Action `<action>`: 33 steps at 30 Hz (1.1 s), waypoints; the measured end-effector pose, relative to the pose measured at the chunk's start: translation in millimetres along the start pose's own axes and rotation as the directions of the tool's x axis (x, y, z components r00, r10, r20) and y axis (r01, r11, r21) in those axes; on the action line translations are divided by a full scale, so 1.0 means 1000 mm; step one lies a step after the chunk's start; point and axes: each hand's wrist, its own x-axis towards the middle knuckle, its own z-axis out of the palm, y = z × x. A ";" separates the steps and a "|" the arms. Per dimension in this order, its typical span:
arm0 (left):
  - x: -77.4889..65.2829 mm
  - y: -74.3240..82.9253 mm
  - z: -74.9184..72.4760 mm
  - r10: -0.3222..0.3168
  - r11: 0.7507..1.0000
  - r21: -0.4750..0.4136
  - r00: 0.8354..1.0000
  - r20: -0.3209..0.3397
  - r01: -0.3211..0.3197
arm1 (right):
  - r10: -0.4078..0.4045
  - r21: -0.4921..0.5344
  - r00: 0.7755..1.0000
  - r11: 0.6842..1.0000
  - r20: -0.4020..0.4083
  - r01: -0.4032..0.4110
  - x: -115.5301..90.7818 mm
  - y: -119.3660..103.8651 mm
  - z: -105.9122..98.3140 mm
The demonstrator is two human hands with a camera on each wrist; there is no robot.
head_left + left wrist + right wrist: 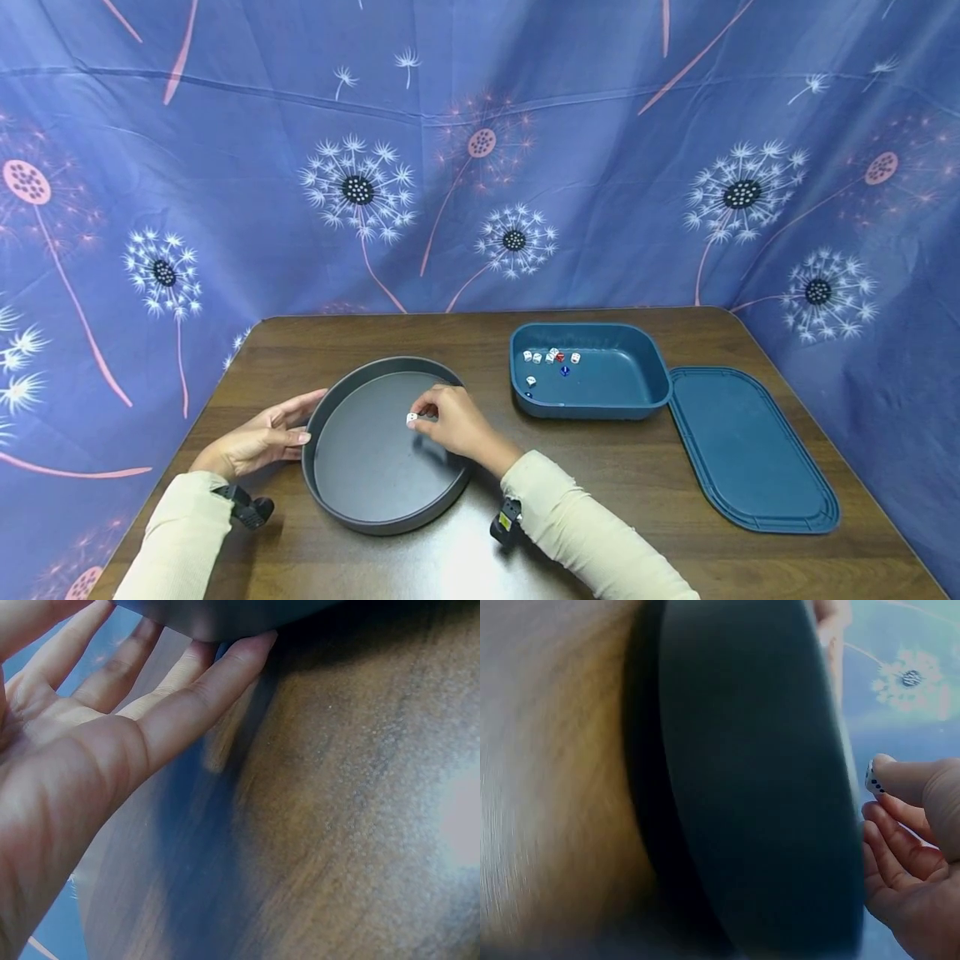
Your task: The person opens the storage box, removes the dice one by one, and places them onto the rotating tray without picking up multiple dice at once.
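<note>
Clock: set on the pan as the head view shows it, with 12 at the far side by the cloth.
Die: a white die (pixel 412 419) sits over the pan (pixel 386 522), a little off its middle toward 1 o'clock; being a cube, it has no long axis. It looks lifted off the pan floor, though how high I cannot tell.
Right hand: the right hand (pixel 453 421) pinches the die between thumb and fingertips, remaining fingers curled in loosely; the thumb points toward 9 o'clock.
Right forearm: comes in from 4 o'clock, its wrist crossing above the near-right rim.
Left hand: the left hand (pixel 262 432) is at 9 to 10 o'clock outside the pan, fingers spread and nearly straight, thumb tip against the outer wall; it grips nothing.
Left forearm: rises from 7 o'clock, palm turned toward the pan.
Box: a blue box (pixel 645 411) stands at 2 o'clock from the pan, well apart, long axis running 9 to 3; the right hand is the nearer one.
Dice in box: several white dice (pixel 527 356), a red die (pixel 560 357) and a blue die (pixel 565 371), mostly toward the box's 9-to-11 side.
Lid: a blue lid (pixel 753 450) lies flat at 3 o'clock, beside the box, long axis 11 to 5.
</note>
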 end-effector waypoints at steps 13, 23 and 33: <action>0.002 -0.001 -0.002 -0.009 1.000 -0.002 1.000 0.008 0.009 | -0.026 -0.094 1.000 0.995 0.009 0.027 0.000 0.001 0.032; 0.002 0.000 -0.001 -0.009 1.000 -0.005 1.000 0.015 0.009 | -0.010 -0.151 0.998 0.988 0.057 0.018 0.002 0.002 0.034; 0.004 0.000 -0.003 -0.005 1.000 -0.012 0.999 0.038 0.005 | -0.006 -0.085 0.999 0.996 0.054 0.010 0.001 0.002 0.033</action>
